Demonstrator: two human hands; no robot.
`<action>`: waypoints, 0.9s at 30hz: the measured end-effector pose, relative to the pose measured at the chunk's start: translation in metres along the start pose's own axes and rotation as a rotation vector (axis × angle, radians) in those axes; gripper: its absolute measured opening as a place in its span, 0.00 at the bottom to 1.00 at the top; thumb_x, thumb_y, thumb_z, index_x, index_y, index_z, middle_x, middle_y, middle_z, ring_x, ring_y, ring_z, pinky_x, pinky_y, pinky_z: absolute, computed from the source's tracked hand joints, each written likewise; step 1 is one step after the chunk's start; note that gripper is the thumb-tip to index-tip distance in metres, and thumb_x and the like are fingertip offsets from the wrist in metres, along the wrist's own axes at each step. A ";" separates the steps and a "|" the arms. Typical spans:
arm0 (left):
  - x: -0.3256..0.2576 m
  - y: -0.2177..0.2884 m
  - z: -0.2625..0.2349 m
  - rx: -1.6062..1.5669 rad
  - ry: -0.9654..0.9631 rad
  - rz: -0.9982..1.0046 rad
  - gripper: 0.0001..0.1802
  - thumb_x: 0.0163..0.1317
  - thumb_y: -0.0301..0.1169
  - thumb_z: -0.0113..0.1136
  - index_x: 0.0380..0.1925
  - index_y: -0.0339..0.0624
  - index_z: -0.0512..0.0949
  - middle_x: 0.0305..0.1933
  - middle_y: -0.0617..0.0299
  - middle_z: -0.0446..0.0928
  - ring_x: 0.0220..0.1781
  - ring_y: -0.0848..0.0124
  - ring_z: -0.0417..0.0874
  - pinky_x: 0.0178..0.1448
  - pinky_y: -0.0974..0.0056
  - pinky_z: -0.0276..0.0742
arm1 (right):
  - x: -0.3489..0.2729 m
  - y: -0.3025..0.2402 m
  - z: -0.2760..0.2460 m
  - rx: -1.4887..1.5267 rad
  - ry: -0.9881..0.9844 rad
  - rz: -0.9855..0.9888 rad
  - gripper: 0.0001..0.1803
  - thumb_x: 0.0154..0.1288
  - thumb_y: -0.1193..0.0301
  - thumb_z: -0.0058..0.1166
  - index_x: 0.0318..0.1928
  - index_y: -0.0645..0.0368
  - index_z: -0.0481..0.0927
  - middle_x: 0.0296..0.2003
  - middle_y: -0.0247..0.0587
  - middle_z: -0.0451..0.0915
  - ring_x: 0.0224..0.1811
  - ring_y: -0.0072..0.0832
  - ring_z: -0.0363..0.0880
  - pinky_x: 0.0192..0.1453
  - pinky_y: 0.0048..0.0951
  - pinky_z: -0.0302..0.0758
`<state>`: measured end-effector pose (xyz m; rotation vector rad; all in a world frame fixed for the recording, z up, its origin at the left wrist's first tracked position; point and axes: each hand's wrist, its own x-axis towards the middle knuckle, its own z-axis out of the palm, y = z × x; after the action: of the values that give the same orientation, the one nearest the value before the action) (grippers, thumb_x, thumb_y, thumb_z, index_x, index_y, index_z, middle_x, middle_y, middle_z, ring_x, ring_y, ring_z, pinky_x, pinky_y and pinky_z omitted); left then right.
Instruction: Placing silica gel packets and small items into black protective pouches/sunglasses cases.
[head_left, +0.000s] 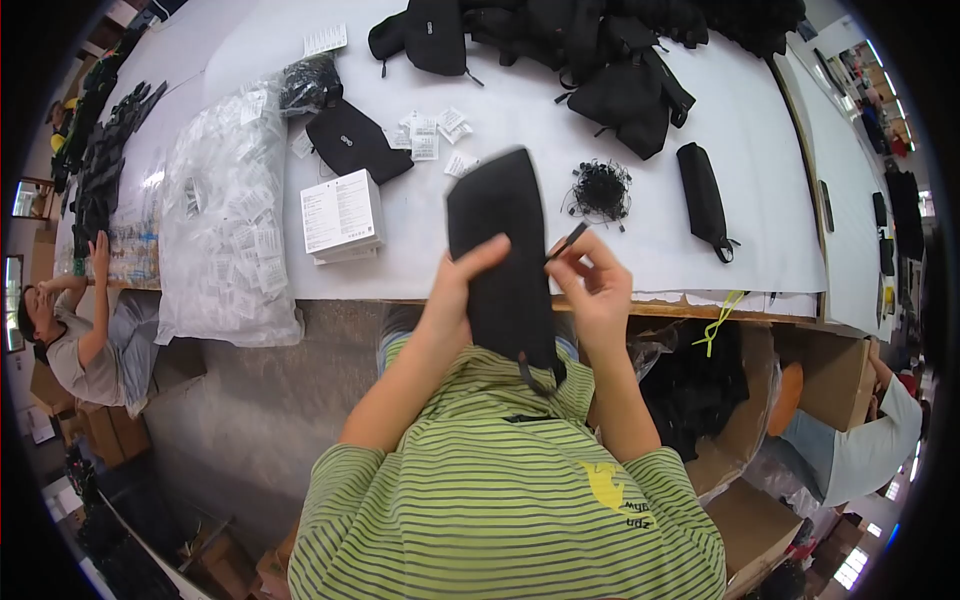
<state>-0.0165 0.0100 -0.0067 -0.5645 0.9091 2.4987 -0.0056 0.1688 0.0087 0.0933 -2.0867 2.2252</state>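
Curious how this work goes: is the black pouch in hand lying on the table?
Held up: the left hand grips the black pouch, its lower end beyond the table, over the striped shirt.

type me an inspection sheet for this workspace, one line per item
Surface: white table, things scattered on it
Things in hand: black pouch, small black piece
Clutter: loose tags, clear bag of tags, white box, pile of black pouches
Hands: left hand holds the black pouch; right hand pinches the small black piece
Cables: none certain; tangle of thin black cords
Surroundings: cartons, left person, right person
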 end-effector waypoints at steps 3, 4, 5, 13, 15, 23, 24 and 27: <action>0.018 0.012 -0.012 -0.093 0.011 0.054 0.15 0.59 0.29 0.61 0.47 0.40 0.75 0.40 0.59 0.81 0.37 0.69 0.84 0.40 0.65 0.82 | -0.020 -0.009 0.006 0.117 -0.113 0.186 0.06 0.58 0.78 0.61 0.33 0.61 0.76 0.29 0.28 0.74 0.30 0.13 0.72 0.36 0.17 0.68; 0.019 0.011 -0.014 -0.091 0.019 0.053 0.15 0.59 0.29 0.61 0.47 0.40 0.75 0.40 0.59 0.81 0.37 0.69 0.84 0.40 0.65 0.82 | -0.022 -0.009 0.006 0.138 -0.137 0.199 0.05 0.58 0.78 0.61 0.33 0.61 0.76 0.29 0.27 0.74 0.30 0.13 0.72 0.37 0.16 0.68; 0.020 0.008 -0.014 -0.128 0.013 0.077 0.13 0.62 0.31 0.58 0.44 0.37 0.76 0.38 0.58 0.82 0.35 0.68 0.84 0.39 0.64 0.83 | -0.022 -0.010 0.005 0.144 -0.139 0.205 0.05 0.58 0.78 0.61 0.33 0.61 0.76 0.29 0.27 0.74 0.30 0.13 0.72 0.37 0.16 0.68; 0.020 0.014 -0.017 -0.127 0.023 0.129 0.13 0.64 0.35 0.56 0.41 0.35 0.78 0.36 0.57 0.83 0.33 0.67 0.85 0.37 0.65 0.83 | -0.027 -0.012 0.001 0.102 -0.280 0.208 0.06 0.59 0.74 0.61 0.34 0.61 0.77 0.28 0.27 0.74 0.29 0.12 0.70 0.35 0.16 0.66; 0.020 0.013 -0.019 -0.146 0.024 0.122 0.13 0.64 0.35 0.56 0.41 0.36 0.79 0.35 0.57 0.83 0.32 0.67 0.85 0.37 0.65 0.83 | -0.027 -0.012 0.001 0.095 -0.284 0.210 0.07 0.59 0.74 0.62 0.34 0.60 0.77 0.29 0.27 0.75 0.30 0.12 0.70 0.36 0.16 0.66; 0.019 0.019 -0.024 -0.207 0.015 0.142 0.12 0.61 0.28 0.59 0.44 0.38 0.76 0.38 0.58 0.82 0.36 0.67 0.84 0.41 0.63 0.83 | -0.028 -0.014 0.004 0.096 -0.108 0.231 0.10 0.59 0.74 0.61 0.42 0.59 0.80 0.31 0.29 0.78 0.31 0.14 0.72 0.38 0.17 0.68; 0.019 0.019 -0.024 -0.218 0.028 0.148 0.11 0.61 0.28 0.59 0.43 0.37 0.76 0.38 0.58 0.82 0.36 0.67 0.85 0.41 0.63 0.83 | -0.028 -0.014 0.003 0.063 -0.131 0.193 0.11 0.59 0.75 0.60 0.44 0.58 0.80 0.31 0.29 0.78 0.31 0.15 0.73 0.38 0.18 0.68; 0.019 0.019 -0.024 -0.207 0.009 0.177 0.11 0.61 0.28 0.59 0.43 0.37 0.76 0.38 0.58 0.82 0.35 0.67 0.85 0.40 0.63 0.83 | -0.028 -0.015 0.002 -0.007 -0.164 0.135 0.13 0.59 0.75 0.60 0.46 0.57 0.80 0.31 0.29 0.78 0.31 0.15 0.73 0.38 0.18 0.68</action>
<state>-0.0365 -0.0153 -0.0236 -0.5832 0.7358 2.7734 0.0236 0.1671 0.0211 0.1425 -2.2469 2.3605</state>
